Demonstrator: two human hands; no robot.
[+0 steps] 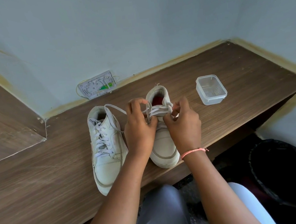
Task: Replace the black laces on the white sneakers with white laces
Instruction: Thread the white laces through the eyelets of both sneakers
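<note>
Two white sneakers stand side by side on the wooden desk, toes toward me. The left sneaker is laced with a white lace. The right sneaker has a white lace across its upper eyelets. My left hand pinches one end of this lace beside the shoe's tongue; a loose stretch runs off over the left shoe. My right hand pinches the lace at the right eyelets. Both hands cover the middle of the right shoe. No black laces are in view.
A clear plastic container sits on the desk right of the shoes. A white wall box with wires is fixed at the desk's back edge. A dark bin stands on the floor at right. My knees are below the desk's front edge.
</note>
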